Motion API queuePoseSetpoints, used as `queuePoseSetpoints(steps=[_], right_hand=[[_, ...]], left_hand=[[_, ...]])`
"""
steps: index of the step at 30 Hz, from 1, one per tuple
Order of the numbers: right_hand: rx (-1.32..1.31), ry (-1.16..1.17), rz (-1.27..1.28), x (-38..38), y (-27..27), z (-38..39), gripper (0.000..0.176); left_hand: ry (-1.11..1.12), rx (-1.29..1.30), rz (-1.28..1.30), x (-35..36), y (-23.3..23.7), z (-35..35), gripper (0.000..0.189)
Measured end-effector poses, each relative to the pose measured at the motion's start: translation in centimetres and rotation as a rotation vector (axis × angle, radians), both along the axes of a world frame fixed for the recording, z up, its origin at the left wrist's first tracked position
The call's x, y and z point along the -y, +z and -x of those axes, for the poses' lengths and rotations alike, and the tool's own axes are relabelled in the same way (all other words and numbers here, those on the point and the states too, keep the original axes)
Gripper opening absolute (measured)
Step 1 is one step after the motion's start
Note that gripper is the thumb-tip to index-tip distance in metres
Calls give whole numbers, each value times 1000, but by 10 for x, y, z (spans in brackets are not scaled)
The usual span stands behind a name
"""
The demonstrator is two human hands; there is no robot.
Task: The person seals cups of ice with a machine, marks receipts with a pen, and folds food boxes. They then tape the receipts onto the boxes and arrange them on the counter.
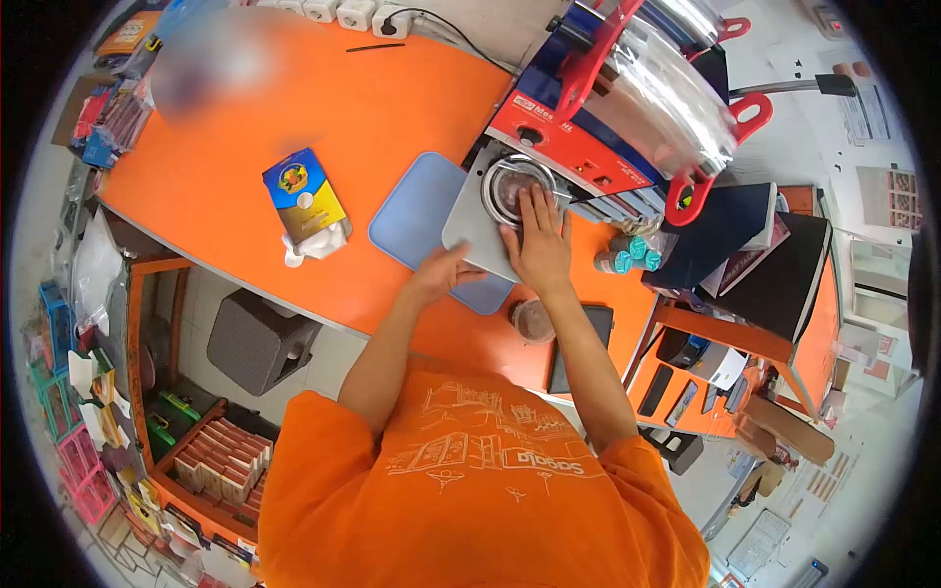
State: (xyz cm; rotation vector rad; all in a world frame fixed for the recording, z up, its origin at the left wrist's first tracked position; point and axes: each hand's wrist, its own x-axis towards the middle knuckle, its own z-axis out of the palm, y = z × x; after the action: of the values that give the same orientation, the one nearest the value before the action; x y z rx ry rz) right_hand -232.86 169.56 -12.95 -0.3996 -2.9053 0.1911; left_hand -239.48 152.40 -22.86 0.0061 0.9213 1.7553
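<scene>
My right hand [539, 240] lies with its fingers spread over a clear round lid or container inside a metal ring [502, 186], on the grey plate of the red and blue machine [578, 142]. My left hand [439, 272] is at the front left edge of that plate, thumb and fingers apart, nothing seen in it. Under the plate, a blue tray [404, 211] rests on the orange table [323, 98]. A brown-filled clear cup [532, 320] stands near my right forearm.
A blue and yellow box [306, 194] lies on white material at the left. Several teal-topped containers [615, 261] stand right of the machine, near dark folders [711, 240]. A black flat object [586, 343] lies at the front edge. A grey stool [257, 341] is below.
</scene>
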Motion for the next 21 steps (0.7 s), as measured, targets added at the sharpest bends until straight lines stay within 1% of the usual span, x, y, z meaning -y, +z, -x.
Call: queuePoseSetpoints(steps=[1,3,4,6,7,8,9,10,12,13,14,16,17,18,20,21], right_hand=[[8,-26,12,-3,-3,2,65],[29,-51,-8,-2,-6,3,65],[57,-82,-23,1,-5,2,64],[37,-94,7,1,-2,4,63],[-44,-126,58,2,0,6,60],[-130,-158,108,1,2,10,58],[-190,-122,103,1,8,16,55],[-201,-128,101,5,12,18,55],[-226,-182,289,14,20,23,51],[-278,-242,355,16,12,23,50],[-279,-260,360,15,8,20,50],[-549,-165,286,16,0,8,51],[-600,-150,354,12,1,-2,51],[-605,-161,352,7,11,-14,51],[-665,-95,448,0,44,-57,59],[-684,-86,481,-7,55,-84,64]], left_hand=[[1,0,-4,1,-3,5,71],[159,657,-543,2,-5,14,76],[156,663,-542,-7,-6,19,76],[71,502,-768,-37,-7,36,82],[66,501,-770,-53,-8,45,82],[13,409,-800,-70,-6,54,79],[-42,313,-830,-81,-6,61,76],[-54,306,-831,-86,-5,63,76],[27,367,-654,-96,-7,69,67],[11,367,-648,-99,-12,71,67],[12,293,-538,-97,-17,74,65],[13,147,-313,-80,-29,76,62],[5,79,-64,-58,-33,74,47],[-7,77,-62,-45,-26,69,47],[81,-443,222,-13,-9,40,36],[52,-425,237,11,-9,18,36]])
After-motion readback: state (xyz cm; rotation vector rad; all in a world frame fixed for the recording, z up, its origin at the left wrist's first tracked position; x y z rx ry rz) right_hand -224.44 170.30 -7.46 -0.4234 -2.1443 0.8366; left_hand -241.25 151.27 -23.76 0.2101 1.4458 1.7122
